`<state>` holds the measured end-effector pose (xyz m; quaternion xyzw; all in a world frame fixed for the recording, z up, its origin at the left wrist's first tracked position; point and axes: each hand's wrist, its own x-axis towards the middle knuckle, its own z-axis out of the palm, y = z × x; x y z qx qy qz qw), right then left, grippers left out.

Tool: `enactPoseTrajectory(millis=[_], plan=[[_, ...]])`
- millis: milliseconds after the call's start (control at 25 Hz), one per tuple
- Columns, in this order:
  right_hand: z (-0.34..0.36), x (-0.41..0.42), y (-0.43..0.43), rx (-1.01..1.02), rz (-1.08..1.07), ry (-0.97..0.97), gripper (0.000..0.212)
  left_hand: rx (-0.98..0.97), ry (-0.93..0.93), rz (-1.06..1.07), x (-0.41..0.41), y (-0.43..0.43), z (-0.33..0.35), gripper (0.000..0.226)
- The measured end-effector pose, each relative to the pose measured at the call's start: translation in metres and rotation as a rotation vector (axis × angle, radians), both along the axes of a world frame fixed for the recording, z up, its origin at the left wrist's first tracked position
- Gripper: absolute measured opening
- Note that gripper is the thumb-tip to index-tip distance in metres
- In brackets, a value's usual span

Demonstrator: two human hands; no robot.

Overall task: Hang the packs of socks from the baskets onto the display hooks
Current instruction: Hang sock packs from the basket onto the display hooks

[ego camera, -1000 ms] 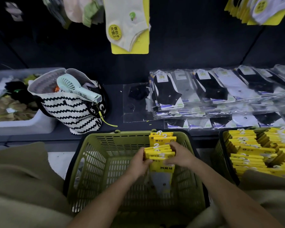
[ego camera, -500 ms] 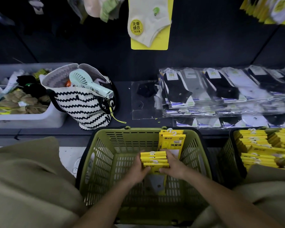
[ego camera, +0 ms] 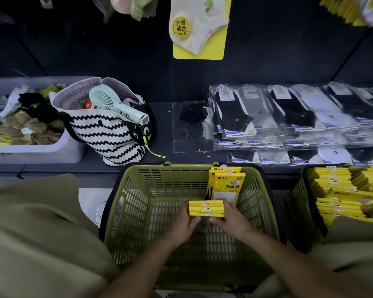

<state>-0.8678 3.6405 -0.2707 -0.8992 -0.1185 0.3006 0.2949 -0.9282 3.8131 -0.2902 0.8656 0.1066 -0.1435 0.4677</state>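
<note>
– Down in the green basket (ego camera: 125,179), what are the two hands doing?

– They hold a little stack of yellow sock packs (ego camera: 206,208). The left hand (ego camera: 181,222) grips the left end. The right hand (ego camera: 230,220) grips the right end. The fingers curl round the stack on both sides.

– Are there more packs in that basket?

– Yes. Two more yellow packs (ego camera: 226,183) stand up against the far wall, just behind the stack.

– What is on the right?

– Another basket (ego camera: 299,201), dark at the rim, with lots of yellow packs (ego camera: 342,190) piled inside.

– And on the shelf behind?

– A striped bag (ego camera: 108,136) with a small green fan (ego camera: 112,104) poking out of the top. A white bin (ego camera: 30,151) sits to its left. Socks in clear wrappers (ego camera: 289,112) lie in rows on the right.

– Is anything hanging up?

– One white sock on a yellow card (ego camera: 199,29) hangs high on the dark wall.
</note>
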Motion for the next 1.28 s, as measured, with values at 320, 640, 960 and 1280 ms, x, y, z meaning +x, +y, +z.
enactPoseTrajectory(millis=[320, 640, 960, 1280], plan=[[0.014, 0.012, 0.007, 0.088, -0.014, -0.099, 0.054, -0.092, 0.022, 0.125, 0.016, 0.002, 0.020, 0.048], [0.118, 0.056, 0.026, 0.586, -0.442, -0.179, 0.047, -0.333, -0.303, 0.172, 0.065, 0.018, 0.141, 0.024], [0.257, 0.104, 0.048, 0.910, -0.388, -0.363, 0.018, -0.506, -0.584, 0.194, 0.124, 0.034, 0.270, 0.027], [0.355, 0.129, 0.064, 1.002, -0.289, -0.589, 0.005, -0.565, -0.804, 0.152, 0.159, 0.052, 0.355, 0.034]])
